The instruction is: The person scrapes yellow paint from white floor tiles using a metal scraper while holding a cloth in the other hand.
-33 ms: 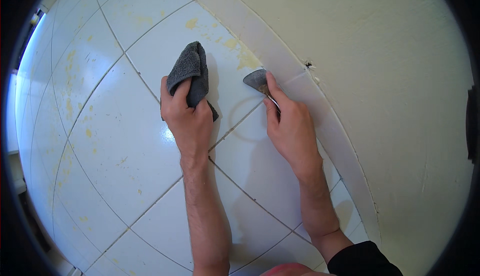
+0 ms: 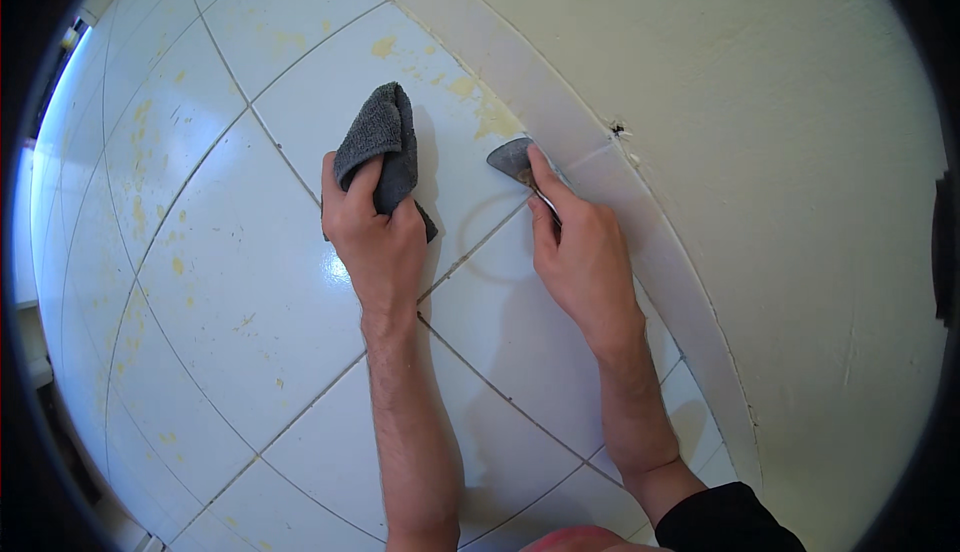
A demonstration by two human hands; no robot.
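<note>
My left hand point(image 2: 372, 227) is closed on a folded dark grey cloth point(image 2: 375, 132), held against or just over the white tiles. My right hand point(image 2: 585, 252) grips a scraper point(image 2: 512, 159) by its thin handle, the index finger stretched along the edge of the blade. The grey blade is at the tiled floor point(image 2: 480, 332) by the foot of the wall. Just beyond the blade lies a pale yellow stain point(image 2: 490, 114). Most of the scraper's handle is hidden in my palm.
A pale skirting point(image 2: 655, 232) curves along the right, below a cream wall point(image 2: 780, 152) with a small dark hole point(image 2: 617, 131) near the skirting. More yellow spots point(image 2: 140, 167) are scattered over the tiles on the left. Dark grout lines cross the floor.
</note>
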